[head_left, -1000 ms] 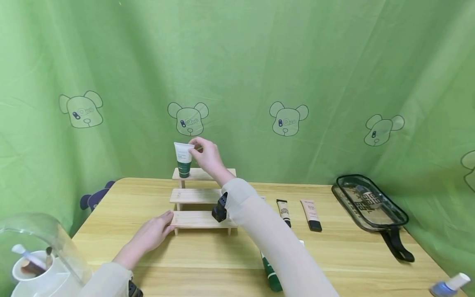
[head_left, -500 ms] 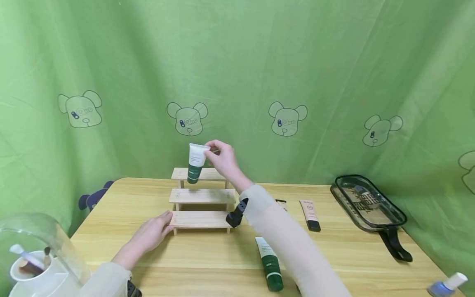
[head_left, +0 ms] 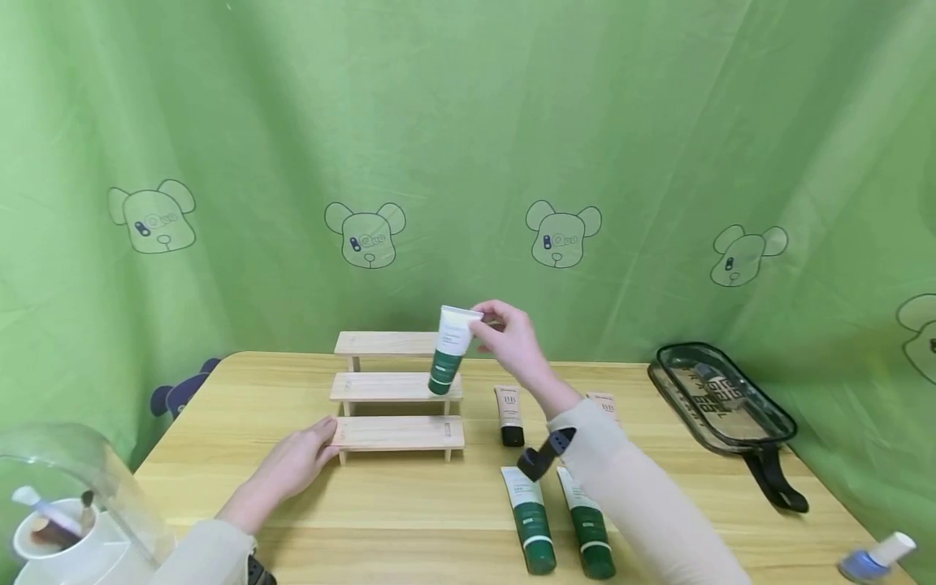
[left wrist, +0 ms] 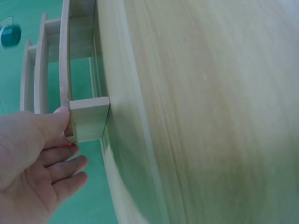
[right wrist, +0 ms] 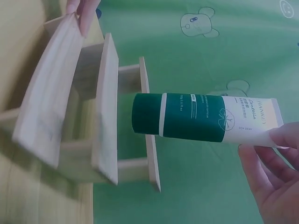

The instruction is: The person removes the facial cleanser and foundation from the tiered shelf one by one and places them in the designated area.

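Observation:
My right hand (head_left: 510, 340) pinches a white and green cream tube (head_left: 449, 349) by its flat white end, cap downward. In the head view the tube overlaps the right end of the middle step of a three-tier wooden stand (head_left: 395, 433). The right wrist view shows the thumb and fingers on the tube's white end, with the green cap (right wrist: 147, 113) pointing toward the stand. My left hand (head_left: 294, 463) holds the left end of the stand's lowest step. In the left wrist view its thumb and index finger pinch the board's end (left wrist: 65, 88), the other fingers loosely bent below.
Two more green and white tubes (head_left: 530, 524) lie at the front right, with pink BB cream tubes (head_left: 509, 414) behind them. A clear black-trimmed pouch (head_left: 720, 406) and a nail polish bottle (head_left: 876, 559) lie farther right. A domed brush holder (head_left: 73, 544) stands front left.
My right hand has carried the tube from the left end of the top step rightward and down. The tube now tilts. My left hand stays on the stand.

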Motion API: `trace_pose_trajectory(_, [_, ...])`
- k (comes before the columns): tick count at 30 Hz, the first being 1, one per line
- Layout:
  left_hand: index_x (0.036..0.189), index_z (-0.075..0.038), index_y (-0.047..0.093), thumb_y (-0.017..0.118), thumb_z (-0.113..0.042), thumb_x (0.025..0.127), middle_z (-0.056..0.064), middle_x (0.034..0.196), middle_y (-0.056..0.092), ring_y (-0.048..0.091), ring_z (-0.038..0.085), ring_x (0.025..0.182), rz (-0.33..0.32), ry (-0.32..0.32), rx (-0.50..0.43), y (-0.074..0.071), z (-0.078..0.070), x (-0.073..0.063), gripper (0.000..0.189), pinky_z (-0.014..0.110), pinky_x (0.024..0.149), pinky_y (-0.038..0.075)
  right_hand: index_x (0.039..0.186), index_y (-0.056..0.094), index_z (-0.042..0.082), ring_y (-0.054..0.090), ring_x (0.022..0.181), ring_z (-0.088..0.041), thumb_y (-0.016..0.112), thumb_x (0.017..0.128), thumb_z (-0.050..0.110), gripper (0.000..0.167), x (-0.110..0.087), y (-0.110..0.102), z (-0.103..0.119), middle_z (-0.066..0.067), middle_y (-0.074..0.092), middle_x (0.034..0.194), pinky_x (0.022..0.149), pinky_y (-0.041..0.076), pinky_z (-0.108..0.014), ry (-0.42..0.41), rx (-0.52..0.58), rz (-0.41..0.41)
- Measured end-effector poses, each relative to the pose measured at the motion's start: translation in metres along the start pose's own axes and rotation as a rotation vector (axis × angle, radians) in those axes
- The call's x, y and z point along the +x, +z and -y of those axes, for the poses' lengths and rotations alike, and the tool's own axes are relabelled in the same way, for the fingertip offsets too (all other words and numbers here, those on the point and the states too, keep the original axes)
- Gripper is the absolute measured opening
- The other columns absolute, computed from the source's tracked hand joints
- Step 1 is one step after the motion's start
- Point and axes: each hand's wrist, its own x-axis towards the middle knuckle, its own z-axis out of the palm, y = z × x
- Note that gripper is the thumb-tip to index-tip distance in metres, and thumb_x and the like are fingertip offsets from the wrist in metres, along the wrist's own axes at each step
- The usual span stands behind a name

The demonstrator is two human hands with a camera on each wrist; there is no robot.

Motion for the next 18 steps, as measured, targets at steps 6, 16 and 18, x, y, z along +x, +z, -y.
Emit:
trace_pose_trajectory(6, [0.125,0.013,0.048,0.059,-0.010,0.090,0.029,0.128,0.046,0.047,0.043,0.114,-0.005,0.000,-0.005,0.000,0.000,0.000,0.043,0.052,0.097,0.037,0.108,0.056,-0.006,0.060,0.083,-0.027,0.058,0.087,0.001,0.022,-0.020,-0.034,-0.012,-0.019,0.058,0.098,0.068,0.057,-0.036,0.018,0.003,-0.023])
trace_pose_trajectory(16, [0.125,0.012,0.048,0.059,-0.012,0.090,0.028,0.128,0.046,0.047,0.042,0.115,0.001,-0.003,0.003,0.001,0.001,0.001,0.043,0.051,0.097,0.037,0.112,0.049,-0.012,0.058,0.076,-0.014,0.053,0.091,0.002,0.026,-0.062,-0.084,-0.038,-0.018,0.056,0.093,0.064,0.057,-0.032,0.057,-0.001,-0.045])
trace_pose_trajectory(18, [0.125,0.012,0.048,0.058,-0.012,0.090,0.028,0.128,0.046,0.047,0.042,0.115,0.004,-0.005,0.002,0.001,0.002,0.001,0.043,0.051,0.097,0.037,0.112,0.048,-0.013,0.057,0.075,-0.012,0.052,0.092,0.002,0.026,-0.070,-0.093,-0.045,-0.015,0.056,0.090,0.061,0.057,-0.030,0.068,-0.003,-0.046])
